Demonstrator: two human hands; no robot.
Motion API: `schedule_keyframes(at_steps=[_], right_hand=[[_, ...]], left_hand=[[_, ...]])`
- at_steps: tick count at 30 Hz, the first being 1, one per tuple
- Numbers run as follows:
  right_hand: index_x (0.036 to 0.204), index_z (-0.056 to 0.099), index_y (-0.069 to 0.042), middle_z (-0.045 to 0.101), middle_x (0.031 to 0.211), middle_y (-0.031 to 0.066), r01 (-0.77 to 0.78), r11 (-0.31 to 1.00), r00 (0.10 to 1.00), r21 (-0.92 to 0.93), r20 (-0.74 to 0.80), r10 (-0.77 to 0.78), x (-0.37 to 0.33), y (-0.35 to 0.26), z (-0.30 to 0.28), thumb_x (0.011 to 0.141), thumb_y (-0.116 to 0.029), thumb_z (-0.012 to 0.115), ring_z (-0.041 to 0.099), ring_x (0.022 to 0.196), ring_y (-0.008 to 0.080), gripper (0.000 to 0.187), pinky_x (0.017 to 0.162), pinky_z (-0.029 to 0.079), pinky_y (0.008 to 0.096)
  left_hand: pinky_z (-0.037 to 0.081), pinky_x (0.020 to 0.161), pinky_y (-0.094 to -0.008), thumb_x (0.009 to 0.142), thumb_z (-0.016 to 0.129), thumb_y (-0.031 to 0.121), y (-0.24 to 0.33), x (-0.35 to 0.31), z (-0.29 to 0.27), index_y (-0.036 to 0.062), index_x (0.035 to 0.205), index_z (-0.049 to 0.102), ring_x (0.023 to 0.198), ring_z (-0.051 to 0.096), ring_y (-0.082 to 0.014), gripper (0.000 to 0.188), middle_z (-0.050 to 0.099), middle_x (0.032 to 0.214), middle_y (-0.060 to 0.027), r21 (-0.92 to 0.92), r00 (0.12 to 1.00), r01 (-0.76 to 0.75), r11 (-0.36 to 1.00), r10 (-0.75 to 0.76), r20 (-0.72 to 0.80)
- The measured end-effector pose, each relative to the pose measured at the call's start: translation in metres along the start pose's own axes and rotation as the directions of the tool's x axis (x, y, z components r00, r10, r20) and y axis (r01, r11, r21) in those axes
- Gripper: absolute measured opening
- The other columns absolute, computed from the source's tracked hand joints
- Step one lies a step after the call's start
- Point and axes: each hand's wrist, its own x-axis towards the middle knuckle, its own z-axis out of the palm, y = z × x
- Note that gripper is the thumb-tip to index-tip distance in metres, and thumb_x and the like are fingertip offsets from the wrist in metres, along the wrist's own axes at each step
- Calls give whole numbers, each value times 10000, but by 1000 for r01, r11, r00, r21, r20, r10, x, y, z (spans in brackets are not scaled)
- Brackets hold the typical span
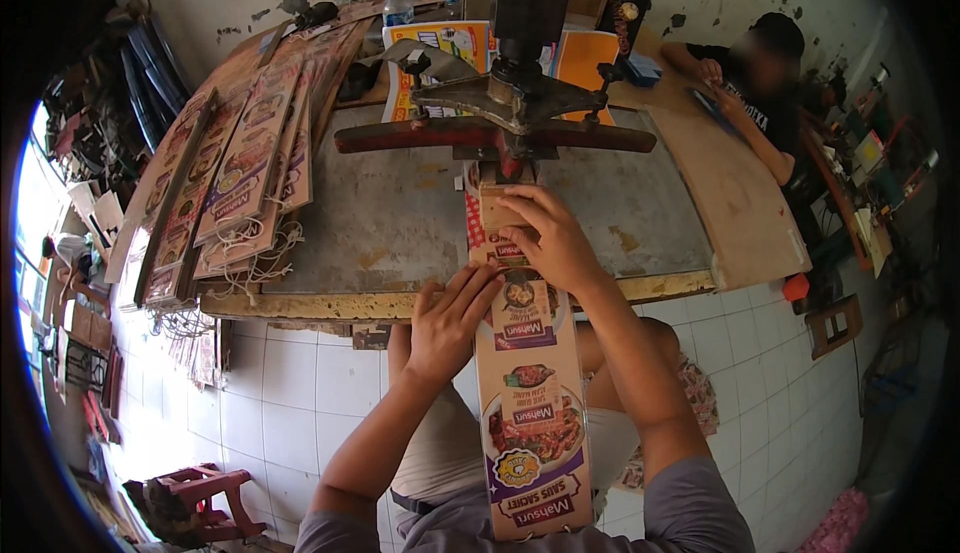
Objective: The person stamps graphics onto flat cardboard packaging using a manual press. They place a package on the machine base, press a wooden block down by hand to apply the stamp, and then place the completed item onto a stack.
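A long printed cardboard strip [530, 383] with food pictures runs from beneath the metal press [510, 103] across the table's front edge and down over my lap. My left hand [452, 321] lies along the strip's left edge at the table rim, fingers stretched out with their tips on its surface. Farther up, my right hand [548, 238] grips a small wooden block [497, 207] between thumb and fingers. That block sits on the strip, just under the red tip of the press screw. The strip's far end is hidden below the press.
Stacked printed strips [245, 168] with white strings lie on the left of the grey tabletop [370, 203]. Coloured printed sheets [585, 63] and water bottles [398, 5] stand behind the press. Another person [755, 83] sits at the right. A red stool [210, 503] stands on the tiled floor.
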Motion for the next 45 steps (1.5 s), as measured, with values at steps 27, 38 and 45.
schedule_keyframes(at_steps=[27, 38, 45], right_hand=[[1298, 722, -30, 656, 1390, 126, -88, 995, 993, 55, -76, 93, -5, -1, 0, 981, -89, 804, 683, 1266, 357, 333, 1044, 594, 454], [1346, 680, -1, 666, 1412, 201, -331, 932, 935, -149, 79, 345, 6, 56, -47, 1033, -99, 680, 634, 1344, 410, 329, 1115, 522, 485], [1432, 649, 8, 633, 1521, 210, -65, 985, 996, -160, 43, 73, -11, 89, -25, 1012, -122, 683, 583, 1418, 429, 441, 1211, 456, 506]], left_hand=[[440, 1101, -421, 977, 693, 238, 1, -1, 2, 182, 1444, 696, 1432, 646, -162, 471, 693, 1539, 11, 7, 1000, 9, 1000, -8, -21], [428, 1117, -446, 880, 796, 268, -2, 4, -8, 144, 1433, 701, 1443, 633, -184, 574, 677, 1558, -7, -12, 999, -10, 1000, 11, 31], [386, 1251, -558, 786, 772, 49, -31, 35, -66, 142, 1431, 719, 1480, 599, -260, 654, 626, 1620, -55, -402, 928, 6, 916, 144, 344]])
